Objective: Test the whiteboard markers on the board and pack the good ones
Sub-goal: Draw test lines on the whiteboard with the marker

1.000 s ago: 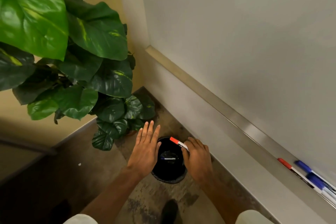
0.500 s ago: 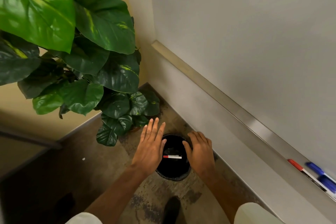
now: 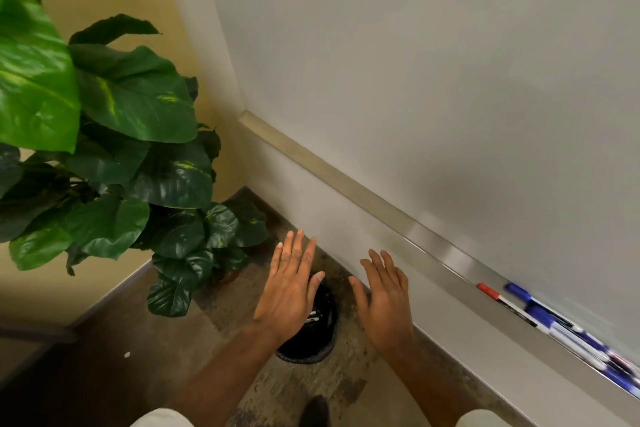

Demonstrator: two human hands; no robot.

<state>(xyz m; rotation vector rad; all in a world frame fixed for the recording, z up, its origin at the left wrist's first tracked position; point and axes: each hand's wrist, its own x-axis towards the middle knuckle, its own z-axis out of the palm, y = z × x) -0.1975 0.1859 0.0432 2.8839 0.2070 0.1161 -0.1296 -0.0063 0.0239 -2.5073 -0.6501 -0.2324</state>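
Whiteboard markers (image 3: 540,310) are lying in a row on the tray (image 3: 433,253) under the whiteboard (image 3: 450,80), far right of view: a red-capped one (image 3: 488,290) nearest us, and the rest looking blue, though that edge is blurring.

We are noting both hands as empty. The left hand (image 3: 291,291) is hovering flat, fingers straight and together, over the black bin (image 3: 311,350) on the floor. The right hand (image 3: 384,302) is hanging beside the bin on the wall side, fingers straight and slightly spread. Neither is touching anything.

Inside the bin, pale-labelled barrels (image 3: 313,317) are showing just past the left hand. They look like markers, and we are reading them as rejects.

Progress, as we are judging it: sorting is under way, not finished. Several markers are waiting on the tray, well apart from both hands. We are seeing no test strokes on the visible stretch of board and no box or pouch for the good ones, so packing appears not yet begun.

A leafy plant (image 3: 121,149) is filling the corner to the left.
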